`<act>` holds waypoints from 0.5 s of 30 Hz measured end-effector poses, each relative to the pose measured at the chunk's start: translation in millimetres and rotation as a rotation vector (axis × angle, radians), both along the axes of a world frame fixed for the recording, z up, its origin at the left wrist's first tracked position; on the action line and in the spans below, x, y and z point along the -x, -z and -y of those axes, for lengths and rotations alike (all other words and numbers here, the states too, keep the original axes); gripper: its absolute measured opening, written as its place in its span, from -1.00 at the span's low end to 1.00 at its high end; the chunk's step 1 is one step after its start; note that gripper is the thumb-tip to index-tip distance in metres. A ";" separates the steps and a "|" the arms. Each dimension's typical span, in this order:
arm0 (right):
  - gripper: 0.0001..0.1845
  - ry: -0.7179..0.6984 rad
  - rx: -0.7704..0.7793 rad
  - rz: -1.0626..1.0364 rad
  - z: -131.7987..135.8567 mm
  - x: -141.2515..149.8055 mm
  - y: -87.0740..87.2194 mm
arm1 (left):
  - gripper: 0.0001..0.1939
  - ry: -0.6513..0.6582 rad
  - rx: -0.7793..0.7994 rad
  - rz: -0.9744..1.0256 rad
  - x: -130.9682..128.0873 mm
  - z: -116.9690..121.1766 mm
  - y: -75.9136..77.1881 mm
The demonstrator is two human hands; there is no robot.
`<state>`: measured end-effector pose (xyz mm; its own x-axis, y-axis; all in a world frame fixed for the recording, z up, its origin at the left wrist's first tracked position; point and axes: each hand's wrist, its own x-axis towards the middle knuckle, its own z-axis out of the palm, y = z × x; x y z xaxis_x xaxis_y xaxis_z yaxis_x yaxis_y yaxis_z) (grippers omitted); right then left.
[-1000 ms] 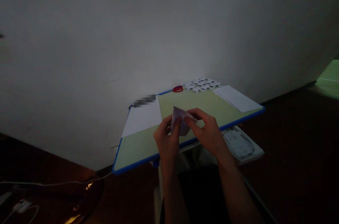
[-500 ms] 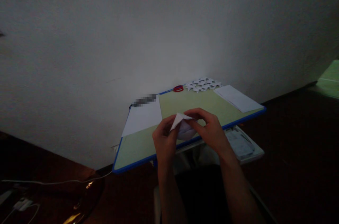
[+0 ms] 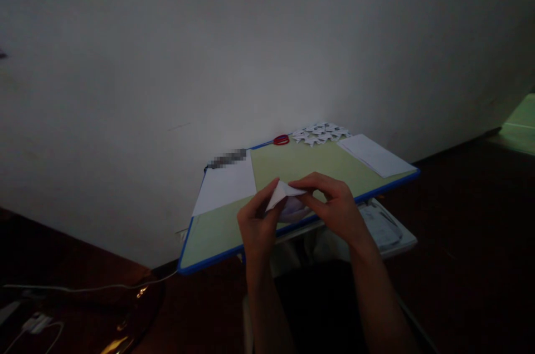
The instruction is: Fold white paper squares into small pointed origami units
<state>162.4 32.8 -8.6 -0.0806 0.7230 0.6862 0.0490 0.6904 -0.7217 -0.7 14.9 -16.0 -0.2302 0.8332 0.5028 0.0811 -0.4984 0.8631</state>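
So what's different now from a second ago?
The folded paper has changed shape: its top point sits lower, and a rounded part shows beneath. The left hand and right hand have shifted slightly apart, neither letting go. The red-handled scissors, small folded pieces and white sheets stayed put.

No lettering, label, brand, number or sign is coming through legibly anywhere in view. Pixelation is covering the dark strip at the counter's far edge, so any marking there is staying unreadable. Contents of the pale tray below are showing too dim and blurred for reading.
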 end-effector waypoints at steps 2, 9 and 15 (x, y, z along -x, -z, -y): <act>-0.71 0.000 -0.015 -0.012 0.8 -0.5 -0.9 | -0.65 0.004 0.014 -0.015 0.3 0.4 0.6; -0.66 -0.001 0.007 0.006 0.1 -2.0 0.2 | -0.65 0.025 0.021 -0.045 2.8 -0.3 1.9; -0.72 -0.015 0.024 -0.003 0.0 -0.7 0.6 | -0.70 -0.091 -0.035 0.008 -0.1 -2.1 1.9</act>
